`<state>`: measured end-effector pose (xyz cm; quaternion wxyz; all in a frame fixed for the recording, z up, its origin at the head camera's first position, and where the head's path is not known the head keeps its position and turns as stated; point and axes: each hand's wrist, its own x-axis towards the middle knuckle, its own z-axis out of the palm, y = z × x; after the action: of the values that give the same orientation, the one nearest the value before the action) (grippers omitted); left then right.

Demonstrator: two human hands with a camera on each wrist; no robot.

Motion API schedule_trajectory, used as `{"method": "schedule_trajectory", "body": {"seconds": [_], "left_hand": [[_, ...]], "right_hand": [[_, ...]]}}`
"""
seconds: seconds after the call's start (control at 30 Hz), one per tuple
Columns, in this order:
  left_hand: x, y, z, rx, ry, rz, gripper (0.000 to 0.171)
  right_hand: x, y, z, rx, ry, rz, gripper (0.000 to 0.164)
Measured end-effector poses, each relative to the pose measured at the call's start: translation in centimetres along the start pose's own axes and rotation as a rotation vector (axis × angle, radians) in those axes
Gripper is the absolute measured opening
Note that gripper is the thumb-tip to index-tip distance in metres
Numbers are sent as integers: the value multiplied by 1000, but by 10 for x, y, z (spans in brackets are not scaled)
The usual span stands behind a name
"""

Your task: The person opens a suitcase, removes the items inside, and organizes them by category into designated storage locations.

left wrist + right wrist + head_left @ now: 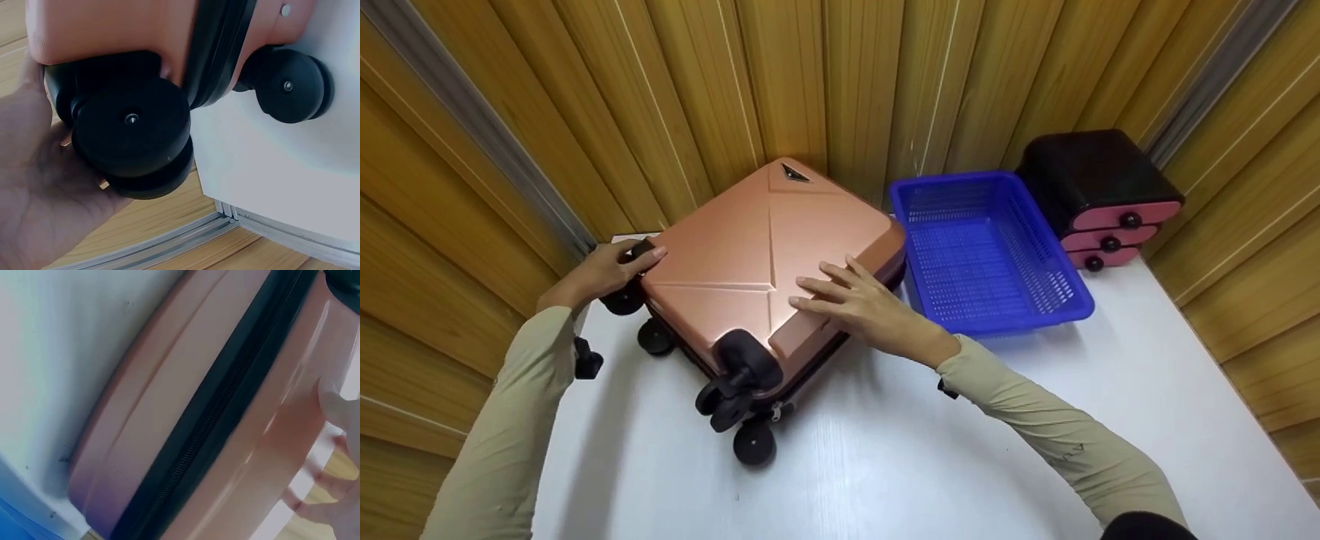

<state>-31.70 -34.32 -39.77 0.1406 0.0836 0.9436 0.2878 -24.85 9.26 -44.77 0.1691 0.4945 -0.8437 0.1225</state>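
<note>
A rose-gold hard-shell suitcase (720, 247) lies flat on the white table, its black wheels toward the near left. At its left corner my left hand (604, 271) grips the shell, thumb on top and fingers around the corner by a wheel (135, 129). My right hand (870, 309) rests with fingers spread on the top face near the right-hand edge. In the right wrist view, the black zipper band (214, 405) runs along the suitcase's side, below the right hand's fingers (320, 486).
Right of the suitcase stands a blue plastic basket (1072, 304), close against its corner. Behind that basket is a black drawer box (1099, 169) with pink drawer fronts. Wood-patterned wall panels (855, 82) enclose the white table (900, 465) at the back and sides.
</note>
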Motion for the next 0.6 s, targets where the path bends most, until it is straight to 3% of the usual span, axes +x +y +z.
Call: {"method": "schedule_trajectory", "body": {"seconds": [0.2, 0.33, 0.47, 0.6], "left_hand": [[-26, 3, 2, 52, 31, -24, 66], [-45, 8, 10, 72, 72, -16, 67], [-59, 14, 27, 25, 92, -38, 64], [-60, 28, 47, -51, 99, -51, 59]], "right_hand": [[3, 23, -9, 186, -40, 34, 58], [5, 30, -20, 306, -59, 138, 51], [0, 6, -34, 470, -113, 259, 52], [-16, -34, -47, 507, -251, 244, 74]]}}
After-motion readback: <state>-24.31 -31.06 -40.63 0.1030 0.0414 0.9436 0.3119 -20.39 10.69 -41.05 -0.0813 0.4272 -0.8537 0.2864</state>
